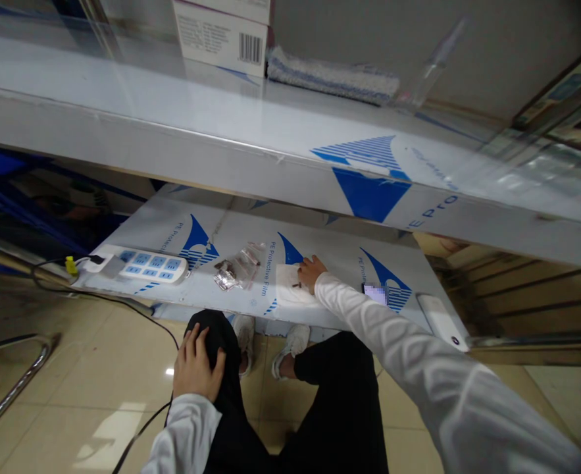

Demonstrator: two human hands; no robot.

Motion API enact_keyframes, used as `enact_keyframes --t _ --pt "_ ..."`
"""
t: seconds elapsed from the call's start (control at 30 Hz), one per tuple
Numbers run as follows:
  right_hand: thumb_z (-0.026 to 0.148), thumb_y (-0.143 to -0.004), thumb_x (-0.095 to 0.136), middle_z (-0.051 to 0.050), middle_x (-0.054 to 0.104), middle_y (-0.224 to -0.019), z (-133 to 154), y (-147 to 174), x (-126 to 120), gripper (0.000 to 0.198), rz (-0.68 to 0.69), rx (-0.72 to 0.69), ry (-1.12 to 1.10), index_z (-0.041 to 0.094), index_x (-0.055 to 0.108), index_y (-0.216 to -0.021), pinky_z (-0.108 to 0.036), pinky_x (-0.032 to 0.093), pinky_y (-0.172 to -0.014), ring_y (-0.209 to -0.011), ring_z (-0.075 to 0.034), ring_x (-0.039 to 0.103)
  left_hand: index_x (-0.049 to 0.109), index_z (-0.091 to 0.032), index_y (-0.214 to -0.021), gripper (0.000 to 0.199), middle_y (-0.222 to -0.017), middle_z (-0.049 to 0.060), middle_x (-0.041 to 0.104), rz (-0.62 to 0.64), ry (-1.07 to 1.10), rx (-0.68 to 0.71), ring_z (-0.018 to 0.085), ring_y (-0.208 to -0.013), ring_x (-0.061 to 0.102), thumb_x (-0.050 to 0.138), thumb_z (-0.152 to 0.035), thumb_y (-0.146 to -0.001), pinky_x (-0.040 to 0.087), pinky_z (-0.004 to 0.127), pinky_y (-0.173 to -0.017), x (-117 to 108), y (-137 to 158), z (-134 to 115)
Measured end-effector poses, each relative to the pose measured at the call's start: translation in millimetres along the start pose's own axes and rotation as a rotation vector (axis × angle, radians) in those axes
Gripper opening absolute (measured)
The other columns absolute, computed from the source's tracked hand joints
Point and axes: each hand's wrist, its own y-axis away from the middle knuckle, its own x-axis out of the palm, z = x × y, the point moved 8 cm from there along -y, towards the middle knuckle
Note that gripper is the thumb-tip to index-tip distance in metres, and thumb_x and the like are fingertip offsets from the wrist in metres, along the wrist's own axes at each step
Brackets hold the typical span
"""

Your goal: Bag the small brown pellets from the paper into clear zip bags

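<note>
My right hand (312, 274) rests on a white sheet of thin paper or tissue (286, 296) on the lower shelf. Its fingers are curled together; whatever may be between them is too small to make out. A small dark piece (297, 285) lies on the sheet beside the fingertips. Left of the sheet are clear plastic bags (245, 264) with small metal-looking parts in them. My left hand (197, 361) lies on my left knee, fingers spread, holding nothing.
A white power strip (154, 264) with a plugged-in black cable sits at the shelf's left. At the right lie a blurred-out flat item (375, 293) and a white oblong device (442, 321). The upper shelf (196, 141) overhangs, bearing a box (221, 36) and a cloth roll (332, 78).
</note>
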Motion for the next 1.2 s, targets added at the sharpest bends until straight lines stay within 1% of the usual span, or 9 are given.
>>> enact_keyframes --t 0.17,0.27,0.37,0.53,0.63,0.77,0.9,1.03,1.2 --pt "0.014 -0.056 0.076 -0.017 0.062 -0.113 -15.0 12.7 -1.4 0.051 -0.031 -0.031 -0.051 0.013 0.066 -0.106 -0.046 0.03 -0.097 -0.113 -0.032 0.046 0.046 -0.014 -0.123 0.046 -0.137 0.016 0.043 -0.004 -0.031 0.005 0.035 -0.131 0.036 0.049 -0.034 -0.082 0.034 0.049 -0.106 -1.1 -0.3 -1.8" --pt "0.029 -0.062 0.077 -0.013 0.063 -0.113 -31.6 24.8 3.3 0.056 -0.079 0.015 -0.123 0.017 0.062 -0.115 -0.04 0.032 -0.095 -0.112 -0.028 0.048 0.046 -0.015 -0.123 0.045 -0.137 0.015 0.044 -0.007 -0.031 -0.001 0.034 -0.13 0.037 0.049 -0.033 -0.082 0.035 0.049 -0.105 -2.1 -0.9 -0.1" --pt "0.041 -0.075 0.066 -0.013 0.06 -0.121 -64.4 42.2 15.4 0.06 -0.159 0.2 -0.19 0.019 0.052 -0.129 -0.04 0.035 -0.091 -0.113 -0.028 0.05 0.047 -0.014 -0.123 0.046 -0.136 0.015 0.045 0.005 -0.029 0.02 0.033 -0.127 0.04 0.05 -0.034 -0.081 0.036 0.048 -0.105 -1.3 -1.6 0.8" --pt "0.041 -0.084 0.055 -0.015 0.06 -0.121 -100.5 62.8 40.1 0.053 -0.222 0.448 -0.255 0.017 0.049 -0.131 -0.037 0.041 -0.081 -0.107 -0.029 0.055 0.048 -0.013 -0.122 0.046 -0.136 0.016 0.045 -0.004 -0.063 0.021 0.033 -0.125 0.042 0.048 -0.036 -0.082 0.037 0.047 -0.104 -2.3 -2.2 2.1" --pt "0.042 -0.084 0.055 -0.013 0.06 -0.121 -85.7 52.4 35.0 0.052 -0.238 0.38 -0.266 0.018 0.051 -0.13 -0.036 0.04 -0.084 -0.108 -0.027 0.054 0.049 -0.013 -0.123 0.046 -0.136 0.015 0.045 0.009 -0.088 0.009 0.033 -0.123 0.043 0.046 -0.038 -0.084 0.04 0.046 -0.101 -2.8 -2.5 -1.7" --pt "0.038 -0.078 0.063 -0.011 0.061 -0.118 -43.1 23.9 12.6 0.049 -0.216 0.16 -0.221 0.02 0.057 -0.123 -0.04 0.034 -0.091 -0.112 -0.028 0.049 0.05 -0.013 -0.123 0.047 -0.137 0.015 0.045 0.035 -0.115 -0.043 0.034 -0.125 0.041 0.044 -0.039 -0.085 0.04 0.048 -0.1 -3.6 -2.6 -7.0" --pt "0.021 -0.075 0.064 -0.013 0.065 -0.11 -7.3 2.0 2.1 0.028 -0.132 -0.004 -0.142 0.018 0.068 -0.102 -0.044 0.03 -0.094 -0.112 -0.029 0.048 0.049 -0.014 -0.124 0.047 -0.138 0.014 0.045 0.043 -0.099 -0.067 0.034 -0.126 0.04 0.045 -0.038 -0.084 0.039 0.048 -0.1 -3.9 -2.1 -8.4" --pt "0.011 -0.084 0.048 -0.011 0.069 -0.101 12.2 -7.6 0.1 0.027 -0.096 -0.065 -0.11 0.022 0.071 -0.09 -0.047 0.027 -0.097 -0.109 -0.028 0.05 0.05 -0.014 -0.123 0.046 -0.138 0.014 0.045 0.04 -0.081 -0.058 0.034 -0.126 0.04 0.046 -0.037 -0.084 0.039 0.049 -0.1 -3.3 -1.9 -6.7" --pt "0.008 -0.077 0.053 -0.009 0.071 -0.093 23.3 -14.0 -0.3 0.027 -0.105 -0.077 -0.187 0.026 0.072 -0.082 -0.051 0.026 -0.1 -0.109 -0.028 0.05 0.049 -0.018 -0.125 0.046 -0.138 0.013 0.044 0.031 -0.046 -0.068 0.034 -0.126 0.04 0.049 -0.035 -0.082 0.037 0.051 -0.101 -3.3 -2.5 -4.8"
